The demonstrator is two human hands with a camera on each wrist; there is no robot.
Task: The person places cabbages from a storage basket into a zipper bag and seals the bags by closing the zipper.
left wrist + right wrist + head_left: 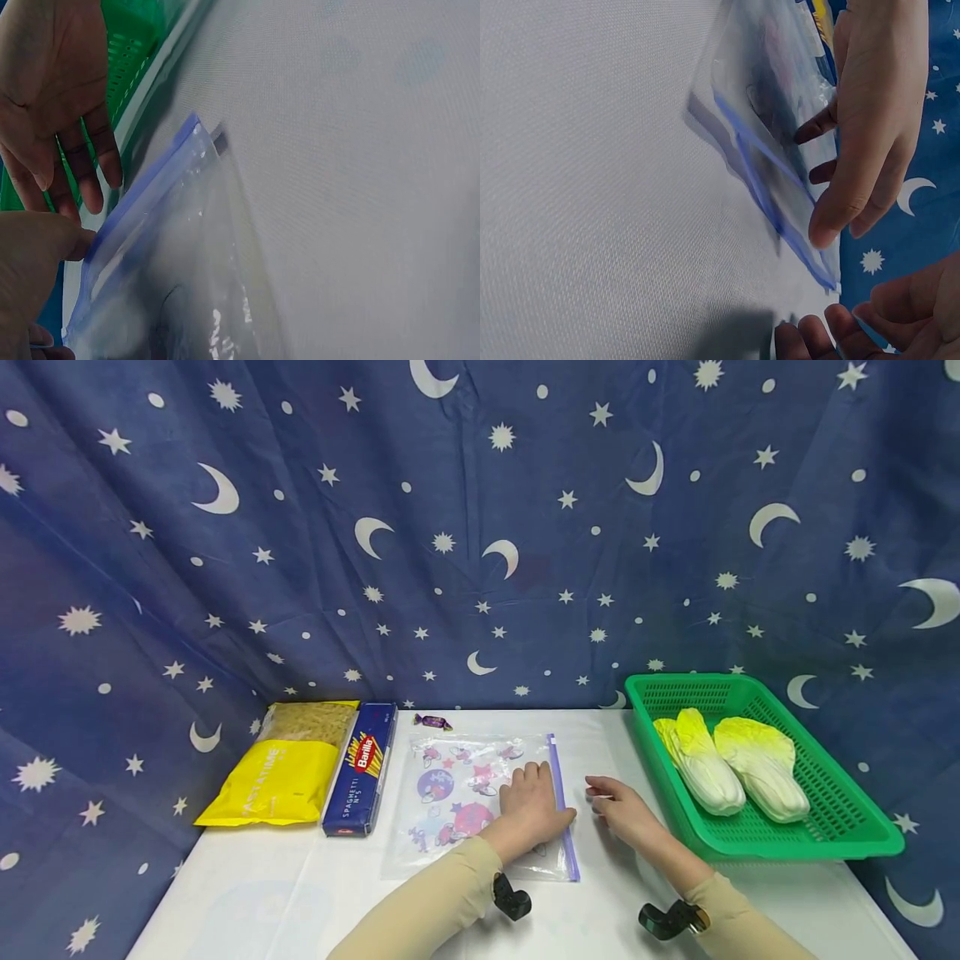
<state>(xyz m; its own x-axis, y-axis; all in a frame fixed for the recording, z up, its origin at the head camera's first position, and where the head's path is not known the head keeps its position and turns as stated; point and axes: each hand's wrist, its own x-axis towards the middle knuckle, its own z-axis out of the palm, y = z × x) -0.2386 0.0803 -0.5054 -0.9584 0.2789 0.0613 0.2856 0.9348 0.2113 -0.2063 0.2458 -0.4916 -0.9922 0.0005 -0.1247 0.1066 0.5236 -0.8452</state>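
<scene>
left hand (529, 806) flat on zip bag (457, 793) | right hand (626, 810) relaxed (empty) | box (362, 768): "Barilla Spaghetti"

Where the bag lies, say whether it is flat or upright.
Flat: the bag lies spread on the table, the left hand resting on it.

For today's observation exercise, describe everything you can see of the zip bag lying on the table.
The zip bag is clear, thin plastic printed with pink and purple cartoon figures and stars, with a purple zip strip along its right edge. It lies flat on the white table, between the spaghetti box and the green basket. The left hand rests on it near the zip; the right hand is beside it.
</scene>
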